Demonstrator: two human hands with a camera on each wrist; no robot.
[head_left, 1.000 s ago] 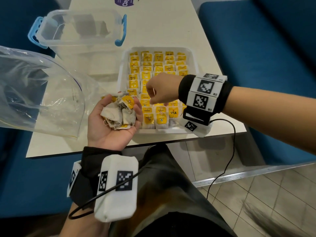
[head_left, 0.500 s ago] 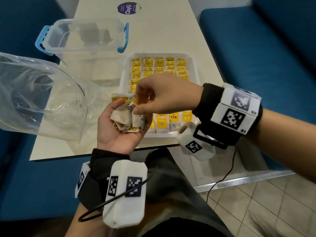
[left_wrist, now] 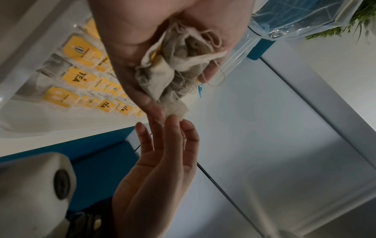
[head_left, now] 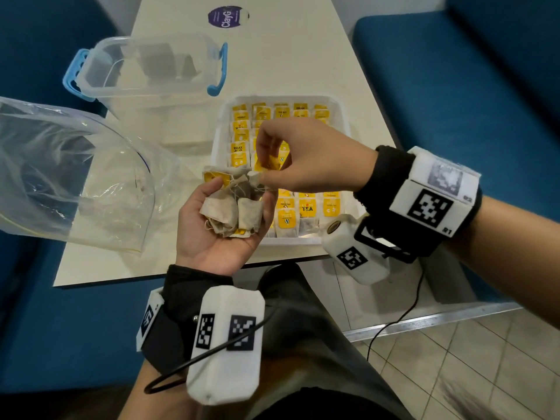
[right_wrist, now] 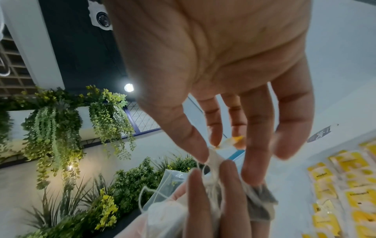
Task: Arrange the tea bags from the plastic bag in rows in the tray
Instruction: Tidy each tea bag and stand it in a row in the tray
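Over table edge, left hand [head_left: 218,234] lay palm up, fingers cupped round clump of loose tea bags [head_left: 235,212]. Right hand [head_left: 309,159] just above it, thumb and fingertips pinching one tea bag [head_left: 269,163] at top of clump. Beyond both hands, tray [head_left: 342,116] held rows of yellow-tagged bags. Left of left hand, plastic bag [head_left: 75,177] lay open on table [head_left: 288,56].
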